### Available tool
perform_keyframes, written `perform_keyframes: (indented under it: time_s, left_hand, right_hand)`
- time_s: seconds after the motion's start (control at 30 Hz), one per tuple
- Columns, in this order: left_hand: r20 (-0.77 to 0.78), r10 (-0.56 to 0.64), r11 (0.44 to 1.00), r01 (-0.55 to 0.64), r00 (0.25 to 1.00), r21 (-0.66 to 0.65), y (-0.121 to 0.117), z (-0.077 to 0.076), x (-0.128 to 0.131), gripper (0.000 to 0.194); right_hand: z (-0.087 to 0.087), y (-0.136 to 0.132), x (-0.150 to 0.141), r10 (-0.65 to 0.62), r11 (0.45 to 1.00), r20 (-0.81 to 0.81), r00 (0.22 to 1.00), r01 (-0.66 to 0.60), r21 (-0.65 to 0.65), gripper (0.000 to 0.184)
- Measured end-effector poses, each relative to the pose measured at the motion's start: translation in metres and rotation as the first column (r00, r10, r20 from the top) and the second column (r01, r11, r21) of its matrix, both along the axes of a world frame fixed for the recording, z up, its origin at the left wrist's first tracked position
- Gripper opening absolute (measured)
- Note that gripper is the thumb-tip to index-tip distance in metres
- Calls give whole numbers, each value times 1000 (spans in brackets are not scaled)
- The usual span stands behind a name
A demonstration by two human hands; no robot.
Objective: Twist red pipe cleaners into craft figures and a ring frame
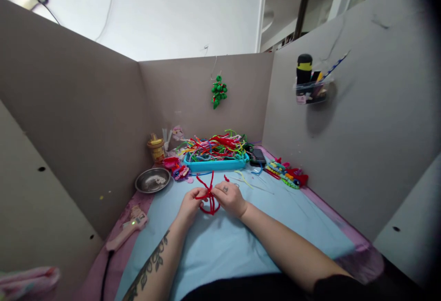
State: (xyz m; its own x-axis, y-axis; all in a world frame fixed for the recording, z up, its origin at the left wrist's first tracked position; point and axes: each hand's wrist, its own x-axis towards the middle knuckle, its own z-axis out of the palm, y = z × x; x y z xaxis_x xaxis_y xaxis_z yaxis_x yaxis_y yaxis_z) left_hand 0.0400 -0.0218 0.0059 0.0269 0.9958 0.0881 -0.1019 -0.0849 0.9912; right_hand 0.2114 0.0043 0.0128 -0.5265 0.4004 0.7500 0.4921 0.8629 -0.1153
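Observation:
Between my two hands is a red pipe cleaner shape (212, 207), with loops hanging below and loose ends sticking up. My left hand (191, 203) pinches it from the left, fingers closed. From the other side, my right hand (231, 197), with a ring on one finger, grips the same red piece near its middle. The fingertips partly hide where the stems cross. A small red scrap (226, 178) lies just beyond my right hand, on the light blue cloth (268, 236).
A blue tray (217, 165) heaped with colourful pipe cleaners stands at the back. To the left are a metal bowl (153, 180) and a pink glue gun (127, 233) with a cord. Finished colourful pieces (287, 174) lie right, near a dark phone (257, 156). Grey panels enclose the table.

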Motion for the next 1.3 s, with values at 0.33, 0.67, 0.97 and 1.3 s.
perform_keyframes:
  time_s: [0.33, 0.67, 0.97, 1.3]
  left_hand:
    - [93, -20, 997, 27, 995, -76, -1, 7, -5, 55]
    - [-82, 277, 929, -245, 957, 277, 1, 5, -6, 22]
    - [43, -60, 992, 55, 997, 110, -1, 1, 1, 29]
    - [-47, -161, 975, 166, 986, 145, -9, 13, -5, 21]
  right_hand:
    - [-4, 11, -7, -68, 924, -385, 920, -88, -373, 11]
    - [6, 8, -6, -128, 160, -769, 627, -752, -640, 27]
    - [-3, 5, -14, -22, 124, -730, 683, -723, -680, 24]
    - [1, -4, -10, 37, -166, -653, 756, -640, -750, 20]
